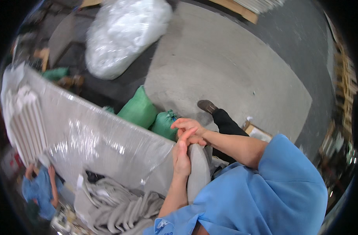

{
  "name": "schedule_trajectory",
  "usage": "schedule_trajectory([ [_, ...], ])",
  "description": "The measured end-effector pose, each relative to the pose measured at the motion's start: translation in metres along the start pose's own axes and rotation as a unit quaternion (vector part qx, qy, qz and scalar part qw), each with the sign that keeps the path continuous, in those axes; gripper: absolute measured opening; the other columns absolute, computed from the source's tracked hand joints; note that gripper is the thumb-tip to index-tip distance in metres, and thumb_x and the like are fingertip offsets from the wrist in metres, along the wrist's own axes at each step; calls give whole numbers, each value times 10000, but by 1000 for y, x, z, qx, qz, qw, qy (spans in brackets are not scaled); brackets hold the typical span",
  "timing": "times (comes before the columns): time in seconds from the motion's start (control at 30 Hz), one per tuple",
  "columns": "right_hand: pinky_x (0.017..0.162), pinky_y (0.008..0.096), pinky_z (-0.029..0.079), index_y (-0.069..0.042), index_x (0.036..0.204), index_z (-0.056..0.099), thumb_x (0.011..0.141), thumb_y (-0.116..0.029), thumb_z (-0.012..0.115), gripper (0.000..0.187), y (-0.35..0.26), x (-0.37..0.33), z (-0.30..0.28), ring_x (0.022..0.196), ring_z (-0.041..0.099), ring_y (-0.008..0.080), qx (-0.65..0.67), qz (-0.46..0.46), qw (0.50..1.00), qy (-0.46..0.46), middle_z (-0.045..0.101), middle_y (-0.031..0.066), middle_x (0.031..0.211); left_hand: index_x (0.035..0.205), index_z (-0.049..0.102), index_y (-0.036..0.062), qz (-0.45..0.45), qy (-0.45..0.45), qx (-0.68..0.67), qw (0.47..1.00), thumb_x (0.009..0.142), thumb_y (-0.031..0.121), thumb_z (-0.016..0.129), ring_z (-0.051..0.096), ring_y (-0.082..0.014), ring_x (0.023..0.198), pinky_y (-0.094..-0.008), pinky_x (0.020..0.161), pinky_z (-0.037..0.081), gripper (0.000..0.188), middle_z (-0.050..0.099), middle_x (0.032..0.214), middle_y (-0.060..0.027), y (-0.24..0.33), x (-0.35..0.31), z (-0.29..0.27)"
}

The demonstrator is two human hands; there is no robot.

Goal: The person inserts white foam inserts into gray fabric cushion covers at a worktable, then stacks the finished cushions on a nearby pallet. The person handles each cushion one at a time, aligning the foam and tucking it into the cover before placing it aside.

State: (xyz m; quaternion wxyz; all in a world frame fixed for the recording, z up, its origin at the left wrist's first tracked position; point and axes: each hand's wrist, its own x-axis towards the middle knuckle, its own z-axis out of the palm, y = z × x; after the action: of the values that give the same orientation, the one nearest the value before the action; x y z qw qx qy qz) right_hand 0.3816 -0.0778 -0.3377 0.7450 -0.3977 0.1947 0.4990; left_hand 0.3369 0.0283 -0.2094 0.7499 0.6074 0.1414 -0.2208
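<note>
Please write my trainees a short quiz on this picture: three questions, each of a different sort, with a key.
1. Multiple choice: what colour are the sacks just beyond the large grey panel?
A: white
B: green
C: red

2. True or false: the person's left hand and right hand are held wide apart.

3. Short answer: in which part of the picture does the co-worker in blue appear?

Key:
1. B, green.
2. False; they are close together, overlapping in this view.
3. The lower left.
</note>
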Motion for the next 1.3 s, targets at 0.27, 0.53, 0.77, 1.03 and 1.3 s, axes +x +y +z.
schedule_trajectory([
  [0.27,1097,400,459,-90,1360,624,855,-5,682,516,-76,-112,-5,1318,554,238,-407,-150,894,-116,598,87,1398,1590,420,32,-117,86,129,981,1103,273,468,396,-292,1525,-376,1263,253,546,449,1629,-170,-53,-209,-45],
  [0.53,1152,668,341,-156,1393,589,752,-105,767,667,-94,-218,145,1454,439,395,-839,-303,325,-315,511,145,1505,1575,444,62,-165,520,-21,838,1055,205,578,469,-290,1449,-378,1198,360,556,498,1567,-163,-128,-390,-5],
  [0.77,1063,560,431,-146,1375,603,728,-92,741,665,-17,-238,164,1327,560,360,-837,-297,226,-400,598,132,1402,1629,327,65,16,604,-458,652,1043,189,553,530,-271,1354,-383,1120,437,640,479,1561,-147,-118,-366,62],
  [1.03,920,408,551,-61,1223,710,694,35,765,541,-93,-241,159,1009,720,281,-754,-258,487,-358,754,98,1093,1605,355,91,243,625,-363,647,1093,340,568,536,-209,1323,-379,1027,486,608,474,1542,-136,-88,-361,120],
  [1.3,966,336,513,-18,1337,636,808,-28,831,564,-68,-277,172,1080,642,148,-533,-225,735,-354,701,65,1181,1561,422,28,364,570,-338,655,1053,433,646,526,-203,1305,-367,1097,421,688,534,1506,-129,-53,-253,47],
])
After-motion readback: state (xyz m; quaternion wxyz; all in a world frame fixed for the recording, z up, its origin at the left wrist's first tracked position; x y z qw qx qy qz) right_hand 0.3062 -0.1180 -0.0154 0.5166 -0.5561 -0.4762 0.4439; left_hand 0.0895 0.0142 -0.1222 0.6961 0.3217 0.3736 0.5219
